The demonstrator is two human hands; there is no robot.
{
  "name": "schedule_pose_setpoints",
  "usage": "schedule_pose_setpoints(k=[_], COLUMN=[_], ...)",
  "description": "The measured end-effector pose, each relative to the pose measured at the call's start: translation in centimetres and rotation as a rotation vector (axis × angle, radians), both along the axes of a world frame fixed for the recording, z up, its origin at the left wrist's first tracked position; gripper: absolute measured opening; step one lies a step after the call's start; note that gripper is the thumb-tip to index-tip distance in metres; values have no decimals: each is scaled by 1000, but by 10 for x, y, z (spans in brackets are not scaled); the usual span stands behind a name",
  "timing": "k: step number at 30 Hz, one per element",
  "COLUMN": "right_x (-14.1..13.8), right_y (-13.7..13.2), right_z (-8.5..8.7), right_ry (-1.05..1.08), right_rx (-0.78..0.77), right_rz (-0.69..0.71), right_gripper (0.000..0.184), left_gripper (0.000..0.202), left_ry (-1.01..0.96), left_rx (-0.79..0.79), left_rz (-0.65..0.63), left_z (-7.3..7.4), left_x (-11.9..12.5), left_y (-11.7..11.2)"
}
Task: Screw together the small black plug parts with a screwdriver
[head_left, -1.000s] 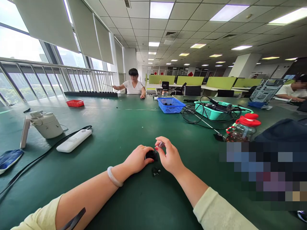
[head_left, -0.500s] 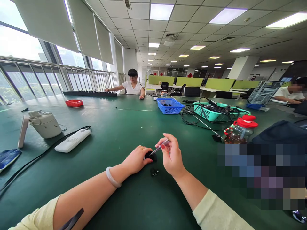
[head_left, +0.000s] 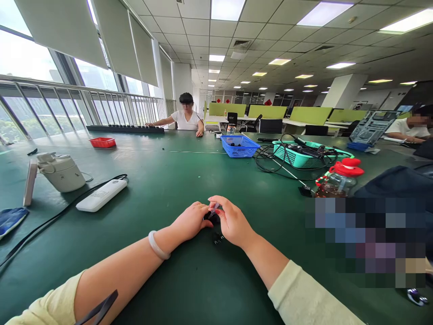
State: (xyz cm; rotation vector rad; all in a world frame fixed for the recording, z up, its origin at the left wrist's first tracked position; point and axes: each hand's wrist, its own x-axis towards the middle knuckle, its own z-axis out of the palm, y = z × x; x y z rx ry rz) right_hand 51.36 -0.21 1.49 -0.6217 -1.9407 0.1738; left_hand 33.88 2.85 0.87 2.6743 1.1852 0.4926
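Observation:
Fingers of my left hand (head_left: 191, 219) are closed on a small black part (head_left: 211, 217) lying on the green table (head_left: 162, 180). My right hand (head_left: 234, 222) pinches a screwdriver with a clear, purplish handle (head_left: 214, 209), tilted down at the black part. The screwdriver's tip is hidden among the fingers and the part. Just below, close to my right hand, a small black piece with metal prongs (head_left: 218, 238) rests on the table. What exactly the black part is cannot be made out.
At left are a white power strip (head_left: 102, 195) and a cream bottle (head_left: 62, 174). Further off stand a red tray (head_left: 103, 142), a blue basket (head_left: 239, 148) and a green basket (head_left: 294, 158) with cables. A red-lidded jar (head_left: 340, 180) is at right. A person (head_left: 187, 117) sits across the table.
My right hand has moved left and closer to my left hand, bringing the screwdriver to a steeper angle over the black part. My left hand stays on the part.

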Motion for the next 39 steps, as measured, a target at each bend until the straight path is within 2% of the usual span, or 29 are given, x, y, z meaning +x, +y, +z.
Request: schedule_pose_setpoints(k=[4, 9, 16, 25, 32, 36, 39], right_x=[0, 5, 6, 10, 8, 10, 16], right_y=[-1, 1, 9, 13, 11, 9, 14], right_z=[2, 2, -5, -4, -4, 0, 1], right_ry=[34, 177, 65, 113, 139, 418, 648], right_rx=[18, 51, -92, -218, -225, -106, -63], right_rz=[-37, -135, -170, -248, -216, -152, -202], right_gripper=[39, 39, 33, 31, 31, 30, 29], left_gripper=[16, 36, 30, 34, 39, 42, 44], left_ry=[8, 8, 29, 90, 12, 9, 81], left_rx=[11, 11, 50, 133, 213, 241, 210], left_rz=[-24, -36, -62, -82, -35, 86, 231], left_z=[0, 2, 1, 1, 3, 10, 13], left_x=[0, 0, -1, -1, 0, -5, -13], left_y=[-1, -1, 0, -1, -10, -15, -16])
